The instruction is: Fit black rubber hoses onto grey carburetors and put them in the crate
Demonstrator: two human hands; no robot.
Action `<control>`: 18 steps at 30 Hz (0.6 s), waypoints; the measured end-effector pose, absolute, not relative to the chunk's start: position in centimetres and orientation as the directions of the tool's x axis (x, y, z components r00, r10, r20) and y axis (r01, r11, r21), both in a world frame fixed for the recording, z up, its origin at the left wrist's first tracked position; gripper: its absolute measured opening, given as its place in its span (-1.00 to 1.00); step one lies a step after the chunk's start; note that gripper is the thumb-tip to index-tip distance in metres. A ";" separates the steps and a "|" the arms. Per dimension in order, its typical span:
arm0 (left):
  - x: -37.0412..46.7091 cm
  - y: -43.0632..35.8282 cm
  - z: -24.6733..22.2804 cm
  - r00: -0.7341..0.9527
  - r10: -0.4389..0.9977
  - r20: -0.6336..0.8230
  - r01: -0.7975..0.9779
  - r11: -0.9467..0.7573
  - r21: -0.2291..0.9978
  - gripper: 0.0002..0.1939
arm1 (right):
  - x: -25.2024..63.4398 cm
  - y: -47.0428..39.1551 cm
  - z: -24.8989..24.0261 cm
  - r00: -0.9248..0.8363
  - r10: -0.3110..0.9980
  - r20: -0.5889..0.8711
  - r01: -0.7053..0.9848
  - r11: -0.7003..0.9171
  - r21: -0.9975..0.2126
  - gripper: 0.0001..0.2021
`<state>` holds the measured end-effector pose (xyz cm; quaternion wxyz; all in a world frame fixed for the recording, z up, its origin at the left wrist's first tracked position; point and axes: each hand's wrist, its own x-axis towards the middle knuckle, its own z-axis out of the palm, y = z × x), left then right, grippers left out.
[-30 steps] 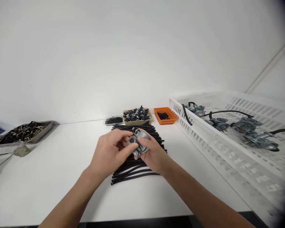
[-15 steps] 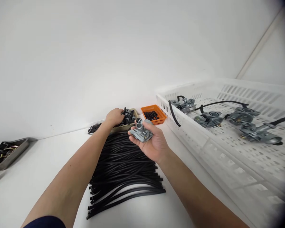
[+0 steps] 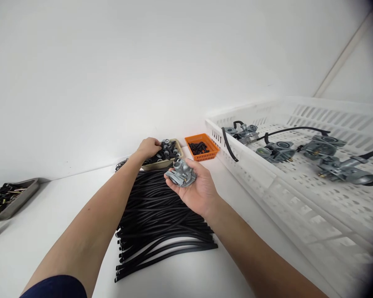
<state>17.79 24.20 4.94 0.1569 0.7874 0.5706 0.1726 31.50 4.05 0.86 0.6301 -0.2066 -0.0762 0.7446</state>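
My right hand [image 3: 202,186] is closed around a grey metal carburetor [image 3: 182,173], held tilted above a row of black rubber hoses [image 3: 164,211]. The thumb presses its side and the fingers support it from below. My left hand [image 3: 149,147] reaches into a cream tray [image 3: 157,166] of small black parts with round metal ends [image 3: 167,152]. Its fingers are curled down among these parts. Their tips are mostly hidden, and I cannot make out what they grip.
On the right stands a large white perforated crate [image 3: 267,182] with several carburetors [image 3: 279,152] inside. An orange basket [image 3: 203,156] of small black pieces sits beside the cream tray. At far left is a metal tray [image 3: 21,198] of mixed parts. A white wall rises behind.
The carburetor in my right hand has shifted slightly left and turned a little. My left hand stays at the cream tray, a bit higher in view. The camera view has shifted slightly.
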 end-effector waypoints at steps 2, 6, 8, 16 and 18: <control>17.3 23.4 5.2 0.228 0.956 0.184 0.773 -0.293 0.563 -0.92 | 31.5 3.9 1.0 -0.113 0.968 -0.222 -0.918 -0.187 -0.349 -0.88; 15.5 20.1 6.7 0.106 0.961 0.255 0.516 -0.273 0.812 -0.88 | 31.6 3.3 1.4 -0.122 0.970 -0.208 -0.912 -0.193 -0.363 -0.92; 14.1 17.0 7.6 0.091 0.969 0.229 0.362 -0.246 0.899 -0.86 | 31.5 2.9 1.5 -0.176 0.970 -0.166 -0.882 -0.230 -0.412 -0.87; 9.1 3.5 5.5 0.029 0.999 -0.024 -0.437 0.035 0.899 -0.70 | 29.0 0.9 1.2 -0.374 0.927 -0.017 -0.658 -0.278 -0.700 -0.80; 8.8 2.2 4.1 0.005 1.000 0.007 -0.473 -0.004 0.881 -0.63 | 28.3 0.3 1.2 -0.374 0.927 -0.019 -0.619 -0.265 -0.739 -0.76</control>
